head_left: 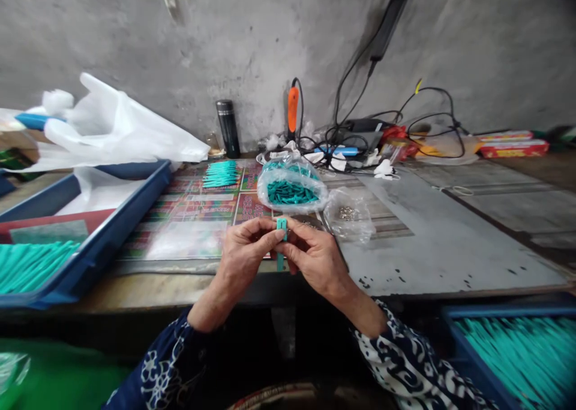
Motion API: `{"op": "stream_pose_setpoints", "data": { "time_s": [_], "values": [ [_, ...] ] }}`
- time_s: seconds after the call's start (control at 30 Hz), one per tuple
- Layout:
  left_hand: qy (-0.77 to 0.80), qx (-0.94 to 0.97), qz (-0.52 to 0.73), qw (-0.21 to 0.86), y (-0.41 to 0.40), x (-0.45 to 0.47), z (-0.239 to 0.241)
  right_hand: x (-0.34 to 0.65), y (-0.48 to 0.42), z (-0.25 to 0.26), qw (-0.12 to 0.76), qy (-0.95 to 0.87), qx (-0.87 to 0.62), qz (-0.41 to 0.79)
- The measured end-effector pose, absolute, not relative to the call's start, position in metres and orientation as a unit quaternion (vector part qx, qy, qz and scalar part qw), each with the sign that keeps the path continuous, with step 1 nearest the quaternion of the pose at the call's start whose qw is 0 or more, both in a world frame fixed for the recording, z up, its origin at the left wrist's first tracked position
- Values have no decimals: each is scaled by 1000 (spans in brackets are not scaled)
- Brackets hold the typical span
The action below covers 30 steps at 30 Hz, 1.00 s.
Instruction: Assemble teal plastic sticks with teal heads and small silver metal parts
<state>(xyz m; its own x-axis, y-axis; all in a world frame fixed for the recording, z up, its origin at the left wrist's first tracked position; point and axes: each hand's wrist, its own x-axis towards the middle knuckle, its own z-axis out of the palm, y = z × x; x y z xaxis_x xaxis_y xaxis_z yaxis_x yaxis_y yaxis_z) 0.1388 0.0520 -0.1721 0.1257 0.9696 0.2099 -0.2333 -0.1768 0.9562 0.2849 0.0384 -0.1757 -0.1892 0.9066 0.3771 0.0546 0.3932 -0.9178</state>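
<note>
Between both hands, over the table's front edge, a narrow teal strap (281,225) with small holes stands roughly upright. My left hand (246,247) pinches it from one side, thumb across its front. From the other side the fingers of my right hand (315,255) close on it as well; whether a small part is also in them is hidden. Just beyond the hands sits a clear plastic bag (292,188) of darker teal pieces. Beside that bag lies another clear bag (350,215) holding small metal bits.
A blue tray (103,242) with teal strips stands at left, and another blue tray (454,338) sits low at right. A teal bundle (220,174), a black flask (228,128), an orange-handled tool (293,108) and tangled cables (342,140) line the back near the wall.
</note>
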Motion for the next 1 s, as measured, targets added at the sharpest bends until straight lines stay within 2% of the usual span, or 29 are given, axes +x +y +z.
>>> {"op": "stream_pose_setpoints", "data": {
  "time_s": [0.33, 0.73, 1.0],
  "values": [
    [367, 517, 555, 539, 26, 134, -203, 285, 19, -232, 528, -684, -385, 325],
    [363, 526, 563, 525, 24, 135, -203, 286, 19, -235, 540, -703, -360, 290],
    [359, 536, 562, 518, 28, 135, -191, 284, 21, -212, 540, -674, -365, 348]
  ]
}}
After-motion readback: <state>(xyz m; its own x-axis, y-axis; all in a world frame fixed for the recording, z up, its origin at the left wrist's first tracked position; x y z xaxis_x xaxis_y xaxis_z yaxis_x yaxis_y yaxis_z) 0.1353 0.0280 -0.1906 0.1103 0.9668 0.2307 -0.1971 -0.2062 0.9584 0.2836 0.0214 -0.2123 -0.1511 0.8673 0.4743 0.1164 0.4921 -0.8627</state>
